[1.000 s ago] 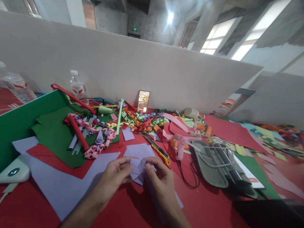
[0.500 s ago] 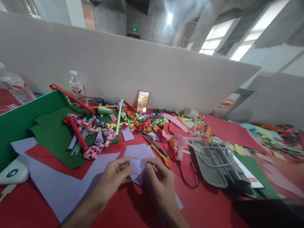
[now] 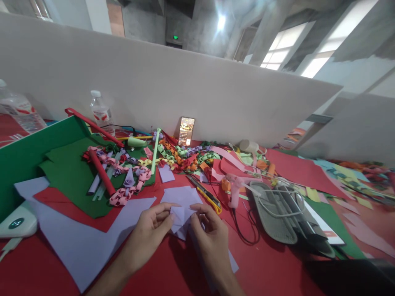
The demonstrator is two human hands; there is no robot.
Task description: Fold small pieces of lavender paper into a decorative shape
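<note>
Between my two hands is a small folded piece of purple paper (image 3: 178, 216), creased into flaps. My left hand (image 3: 156, 224) pinches its left edge with thumb and forefinger. On the other side, my right hand (image 3: 208, 230) grips the right edge the same way. Flat purple sheets (image 3: 182, 195) lie on the red table just beyond the fingers, and another purple piece (image 3: 233, 262) shows partly beneath my right wrist. A yellow utility knife (image 3: 210, 199) rests to the right of these sheets. Farther back lies a small purple rectangle (image 3: 166, 173).
A pink glue gun (image 3: 235, 191) with its cord and a grey case (image 3: 268, 218) lie on the right. Paper chains (image 3: 179, 156) spread across the back before a propped phone (image 3: 186, 131). Left are a large purple sheet (image 3: 77, 246), a red paper tube (image 3: 101, 172) and a water bottle (image 3: 101, 111).
The folded purple paper is turned slightly and its flaps lie flatter and more spread between my fingers. Both hands have shifted a little to the right.
</note>
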